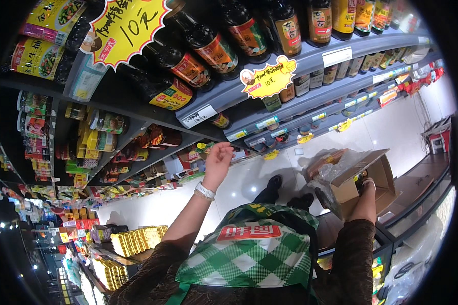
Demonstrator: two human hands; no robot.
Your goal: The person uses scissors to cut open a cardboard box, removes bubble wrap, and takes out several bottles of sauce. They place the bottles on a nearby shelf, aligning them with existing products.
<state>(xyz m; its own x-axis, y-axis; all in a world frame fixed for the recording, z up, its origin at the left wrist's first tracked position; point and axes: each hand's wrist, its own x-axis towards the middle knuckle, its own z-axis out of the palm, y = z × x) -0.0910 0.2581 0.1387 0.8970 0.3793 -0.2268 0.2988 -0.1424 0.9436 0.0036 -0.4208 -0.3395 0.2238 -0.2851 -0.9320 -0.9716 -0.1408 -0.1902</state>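
Note:
My left hand (219, 162) is raised in front of the shelves, its fingers loosely bent, with nothing visible in it. A white watch and a beaded bracelet (205, 192) circle that wrist. On the right, my right hand (368, 185) reaches inside an open cardboard box (381, 171). Its fingers are at a dark bottle with some yellow on it (360, 177); the box and the hand itself hide how far they close around it. Crumpled clear plastic wrap (334, 171) hangs at the box's left side. Dark sauce bottles (217, 49) with colourful labels line the upper shelf ahead.
Grey shelf edges (309, 61) carry price labels and a yellow starburst sign (271, 78). Jars (107, 124) fill the shelves on the left. Pale floor tiles (248, 187) lie below, around my dark shoes (271, 188). A dark-framed counter (416, 206) stands right; egg trays (137, 240) are lower left.

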